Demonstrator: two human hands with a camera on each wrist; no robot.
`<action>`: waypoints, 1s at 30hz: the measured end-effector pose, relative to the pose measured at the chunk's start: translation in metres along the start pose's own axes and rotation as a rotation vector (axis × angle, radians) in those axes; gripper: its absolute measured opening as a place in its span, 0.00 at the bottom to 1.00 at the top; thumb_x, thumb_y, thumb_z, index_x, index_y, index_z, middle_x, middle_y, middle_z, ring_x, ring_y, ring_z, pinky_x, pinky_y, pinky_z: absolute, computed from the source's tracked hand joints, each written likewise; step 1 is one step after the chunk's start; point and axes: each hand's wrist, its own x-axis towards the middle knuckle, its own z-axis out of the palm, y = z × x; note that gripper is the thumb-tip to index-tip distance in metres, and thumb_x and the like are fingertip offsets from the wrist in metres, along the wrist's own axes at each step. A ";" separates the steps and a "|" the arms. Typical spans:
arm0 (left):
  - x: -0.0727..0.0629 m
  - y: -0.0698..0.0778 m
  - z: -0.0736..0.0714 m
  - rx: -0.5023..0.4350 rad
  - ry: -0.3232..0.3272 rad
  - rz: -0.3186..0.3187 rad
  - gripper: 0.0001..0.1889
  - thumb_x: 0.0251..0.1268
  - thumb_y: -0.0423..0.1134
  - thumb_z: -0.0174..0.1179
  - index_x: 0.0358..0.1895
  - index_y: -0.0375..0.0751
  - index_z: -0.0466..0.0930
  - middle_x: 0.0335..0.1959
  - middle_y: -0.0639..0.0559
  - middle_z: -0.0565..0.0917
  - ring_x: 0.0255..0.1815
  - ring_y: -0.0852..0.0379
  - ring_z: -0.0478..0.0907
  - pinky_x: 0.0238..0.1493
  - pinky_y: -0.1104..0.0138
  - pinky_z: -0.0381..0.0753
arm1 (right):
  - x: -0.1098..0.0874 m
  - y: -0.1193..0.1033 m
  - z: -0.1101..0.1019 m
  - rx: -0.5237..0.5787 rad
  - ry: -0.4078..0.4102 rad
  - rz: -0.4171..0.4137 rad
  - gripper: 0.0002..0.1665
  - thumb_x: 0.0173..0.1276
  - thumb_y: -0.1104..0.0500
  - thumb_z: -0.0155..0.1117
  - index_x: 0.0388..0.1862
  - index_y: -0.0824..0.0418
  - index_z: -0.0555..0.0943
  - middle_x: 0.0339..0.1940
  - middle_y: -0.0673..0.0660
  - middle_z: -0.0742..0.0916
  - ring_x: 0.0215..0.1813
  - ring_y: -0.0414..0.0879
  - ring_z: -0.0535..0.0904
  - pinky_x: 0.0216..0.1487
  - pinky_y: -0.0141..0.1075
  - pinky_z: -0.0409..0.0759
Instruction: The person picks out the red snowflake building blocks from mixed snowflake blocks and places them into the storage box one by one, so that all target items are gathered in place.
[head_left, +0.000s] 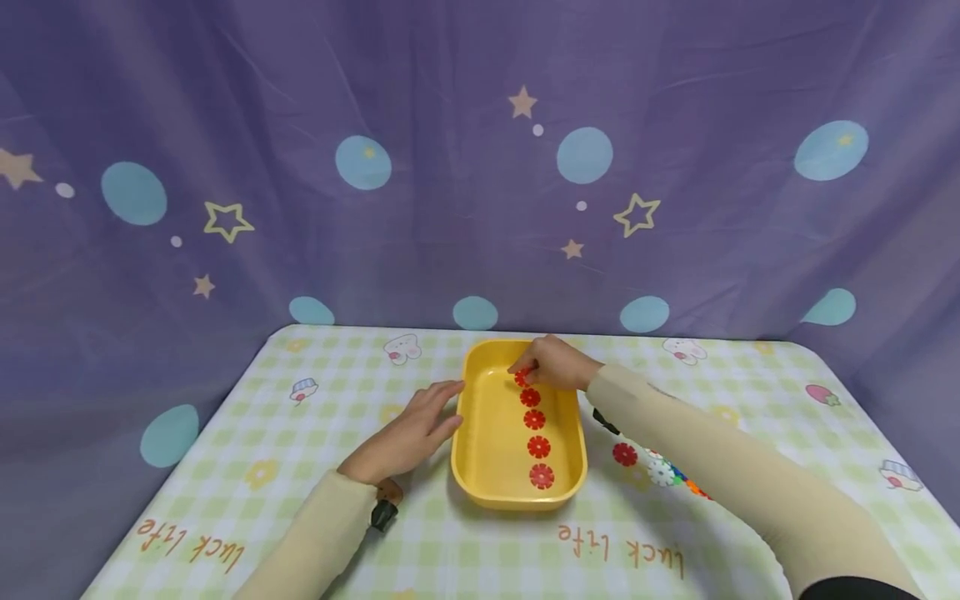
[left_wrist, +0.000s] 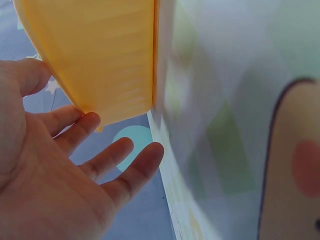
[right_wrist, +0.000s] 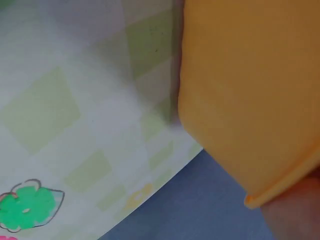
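Observation:
A yellow plastic tray (head_left: pixel 491 450) stands on the table, with several red notched snowflake discs (head_left: pixel 538 447) in a row along its right half. My right hand (head_left: pixel 558 363) reaches over the tray's far right side and pinches the farthest red disc (head_left: pixel 521 378) near the tray floor, partly covering it. My left hand (head_left: pixel 408 433) is at the tray's left rim, fingers loosely extended and touching it. In the left wrist view, the left hand's thumb and fingertips meet the tray edge (left_wrist: pixel 105 60). The right wrist view shows mostly the tray's outer wall (right_wrist: pixel 250 100); the right fingertips are hidden there.
Right of the tray, a loose red disc (head_left: pixel 625 454) lies near white, blue and orange discs (head_left: pixel 662 472), partly hidden by the right sleeve (head_left: pixel 697 442). A green checked cloth (head_left: pixel 315 450) covers the table. A purple patterned curtain (head_left: pixel 450 233) hangs behind the table's far edge.

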 end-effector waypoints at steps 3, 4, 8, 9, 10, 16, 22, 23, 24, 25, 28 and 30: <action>0.001 0.000 0.000 0.013 0.003 -0.005 0.28 0.75 0.49 0.45 0.74 0.45 0.55 0.72 0.52 0.58 0.71 0.53 0.53 0.67 0.55 0.58 | 0.005 0.000 0.003 -0.019 0.021 0.040 0.16 0.59 0.74 0.65 0.46 0.64 0.86 0.31 0.54 0.87 0.27 0.44 0.73 0.30 0.30 0.75; 0.001 0.000 0.000 0.016 0.007 -0.003 0.28 0.75 0.48 0.46 0.74 0.45 0.55 0.72 0.52 0.58 0.71 0.53 0.53 0.67 0.55 0.58 | 0.006 0.000 0.004 -0.024 0.028 0.056 0.16 0.59 0.74 0.65 0.45 0.64 0.86 0.33 0.55 0.87 0.28 0.44 0.74 0.31 0.30 0.76; 0.003 0.000 0.000 0.024 0.011 0.007 0.28 0.75 0.48 0.46 0.73 0.44 0.55 0.72 0.51 0.58 0.70 0.53 0.54 0.67 0.56 0.58 | 0.010 0.000 0.010 -0.042 0.033 0.137 0.14 0.59 0.72 0.66 0.44 0.62 0.87 0.36 0.54 0.87 0.33 0.45 0.77 0.35 0.29 0.79; 0.003 0.001 0.000 0.021 0.011 0.011 0.28 0.75 0.48 0.46 0.73 0.43 0.55 0.72 0.51 0.58 0.70 0.53 0.54 0.67 0.55 0.58 | 0.011 0.000 0.011 -0.049 0.032 0.155 0.14 0.59 0.71 0.67 0.44 0.61 0.87 0.37 0.54 0.87 0.34 0.45 0.77 0.37 0.29 0.79; 0.003 0.001 0.000 0.020 0.012 0.015 0.28 0.75 0.48 0.46 0.73 0.43 0.55 0.71 0.51 0.58 0.70 0.52 0.54 0.67 0.55 0.58 | 0.011 0.000 0.012 -0.057 0.032 0.172 0.14 0.58 0.70 0.68 0.43 0.61 0.87 0.37 0.54 0.87 0.35 0.45 0.78 0.37 0.29 0.79; 0.003 0.002 0.000 0.026 0.013 0.019 0.29 0.75 0.50 0.45 0.73 0.43 0.55 0.72 0.50 0.58 0.70 0.53 0.54 0.66 0.55 0.58 | 0.011 -0.003 0.017 -0.141 0.055 0.221 0.16 0.55 0.68 0.71 0.44 0.59 0.87 0.40 0.54 0.87 0.40 0.47 0.79 0.46 0.34 0.80; 0.003 0.001 0.000 0.030 0.009 0.026 0.29 0.75 0.50 0.44 0.73 0.43 0.55 0.72 0.51 0.58 0.70 0.53 0.54 0.66 0.56 0.59 | 0.006 -0.005 0.014 -0.109 0.087 0.219 0.16 0.58 0.72 0.67 0.44 0.60 0.87 0.41 0.57 0.87 0.42 0.50 0.80 0.46 0.36 0.80; 0.003 0.001 0.001 0.031 0.008 0.027 0.29 0.75 0.50 0.44 0.73 0.43 0.54 0.72 0.51 0.58 0.70 0.54 0.54 0.66 0.56 0.59 | 0.004 -0.006 0.012 -0.087 0.096 0.206 0.17 0.58 0.74 0.66 0.44 0.61 0.87 0.41 0.57 0.87 0.42 0.50 0.80 0.45 0.36 0.80; 0.003 0.000 0.001 0.030 0.008 0.026 0.29 0.75 0.50 0.43 0.74 0.44 0.54 0.72 0.51 0.58 0.70 0.54 0.54 0.66 0.56 0.59 | 0.001 -0.007 0.008 -0.074 0.110 0.184 0.17 0.58 0.74 0.65 0.45 0.62 0.87 0.41 0.58 0.87 0.42 0.50 0.80 0.45 0.36 0.80; 0.003 0.000 0.001 0.030 0.008 0.025 0.29 0.75 0.50 0.43 0.74 0.44 0.54 0.72 0.52 0.58 0.70 0.54 0.54 0.66 0.56 0.59 | -0.002 -0.007 0.004 -0.057 0.128 0.156 0.17 0.58 0.75 0.65 0.44 0.63 0.87 0.41 0.58 0.87 0.41 0.51 0.81 0.44 0.36 0.81; 0.003 -0.001 0.002 0.032 0.008 0.020 0.29 0.75 0.50 0.44 0.73 0.44 0.55 0.72 0.51 0.58 0.70 0.54 0.54 0.66 0.56 0.59 | -0.015 -0.012 -0.012 -0.026 0.186 0.073 0.16 0.57 0.75 0.66 0.44 0.65 0.86 0.40 0.59 0.87 0.41 0.51 0.82 0.42 0.37 0.81; 0.002 -0.001 0.001 0.029 0.006 0.013 0.29 0.75 0.50 0.44 0.73 0.44 0.54 0.72 0.52 0.58 0.70 0.53 0.53 0.67 0.56 0.58 | -0.029 -0.014 -0.023 -0.029 0.223 0.038 0.14 0.57 0.73 0.68 0.43 0.64 0.86 0.40 0.58 0.86 0.41 0.49 0.82 0.40 0.37 0.82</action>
